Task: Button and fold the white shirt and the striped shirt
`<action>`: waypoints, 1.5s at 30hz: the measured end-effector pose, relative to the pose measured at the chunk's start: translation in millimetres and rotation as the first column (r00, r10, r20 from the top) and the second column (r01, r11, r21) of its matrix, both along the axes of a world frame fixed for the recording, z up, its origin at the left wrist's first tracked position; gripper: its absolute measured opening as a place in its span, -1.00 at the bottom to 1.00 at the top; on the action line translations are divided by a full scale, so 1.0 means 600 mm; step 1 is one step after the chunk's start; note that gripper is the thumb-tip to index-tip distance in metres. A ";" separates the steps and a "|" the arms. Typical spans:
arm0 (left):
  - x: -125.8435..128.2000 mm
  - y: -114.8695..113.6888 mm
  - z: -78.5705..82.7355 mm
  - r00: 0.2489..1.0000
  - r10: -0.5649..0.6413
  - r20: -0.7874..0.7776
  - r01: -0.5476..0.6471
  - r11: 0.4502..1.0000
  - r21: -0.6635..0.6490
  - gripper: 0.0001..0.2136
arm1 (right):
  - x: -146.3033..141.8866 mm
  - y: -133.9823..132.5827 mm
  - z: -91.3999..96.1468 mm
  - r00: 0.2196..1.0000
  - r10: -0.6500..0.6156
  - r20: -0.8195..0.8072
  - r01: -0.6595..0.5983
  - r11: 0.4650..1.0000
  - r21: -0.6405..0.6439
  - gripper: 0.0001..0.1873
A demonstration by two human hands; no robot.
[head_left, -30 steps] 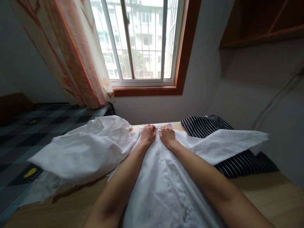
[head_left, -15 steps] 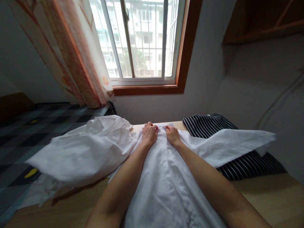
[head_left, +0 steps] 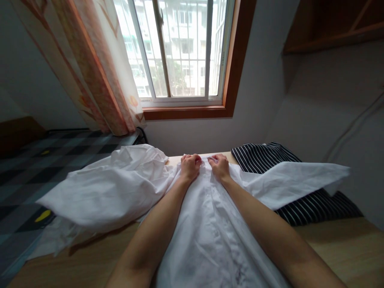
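Note:
A white button-up shirt [head_left: 207,224] lies front side up on a wooden table [head_left: 339,244], its buttoned front running toward me. At its far end, my left hand [head_left: 191,166] is closed on the left side of the collar. Across a small gap, my right hand [head_left: 219,166] pinches the collar's other side. One sleeve [head_left: 300,178] stretches out to the right, over a black-and-white striped cloth [head_left: 318,210]. To the left, a bunched heap of white fabric [head_left: 111,192] lies partly over the table edge; where it joins the shirt is unclear.
On the left stands a bed with a dark checked cover [head_left: 18,176]. A patterned curtain [head_left: 99,80] hangs beside the barred window [head_left: 183,56] behind the table. A wooden shelf [head_left: 336,44] is fixed high on the right, and a cable [head_left: 351,124] runs down the wall.
My right hand has shifted slightly right and curled more around the collar. My left hand has moved a little and its fingers have drawn in. The shirt lies nearly as before.

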State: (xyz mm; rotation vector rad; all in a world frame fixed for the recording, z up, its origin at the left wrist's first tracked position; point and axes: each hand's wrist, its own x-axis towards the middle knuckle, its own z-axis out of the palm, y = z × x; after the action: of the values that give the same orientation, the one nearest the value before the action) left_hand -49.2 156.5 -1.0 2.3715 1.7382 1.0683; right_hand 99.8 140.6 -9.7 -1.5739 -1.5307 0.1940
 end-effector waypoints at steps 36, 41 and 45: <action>0.018 -0.016 -0.002 0.994 -0.093 0.064 0.091 0.995 0.034 -0.96 | -0.002 0.005 -0.010 0.994 0.002 0.105 0.013 0.990 -0.139 -0.79; 0.018 -0.012 -0.005 0.992 -0.110 0.056 0.108 0.993 0.049 -0.97 | 0.001 0.009 -0.009 0.994 0.026 0.103 -0.007 0.984 -0.177 -0.77; 0.014 -0.011 -0.004 0.997 -0.031 0.077 0.026 0.998 0.064 -0.94 | 0.004 0.012 -0.008 0.996 0.039 0.078 -0.024 0.981 -0.191 -0.74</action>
State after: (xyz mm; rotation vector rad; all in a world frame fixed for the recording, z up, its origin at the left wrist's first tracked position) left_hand -41.1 149.9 -3.1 2.3486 1.6640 1.2121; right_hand 101.9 147.8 -14.8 -1.7260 -1.6409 0.3052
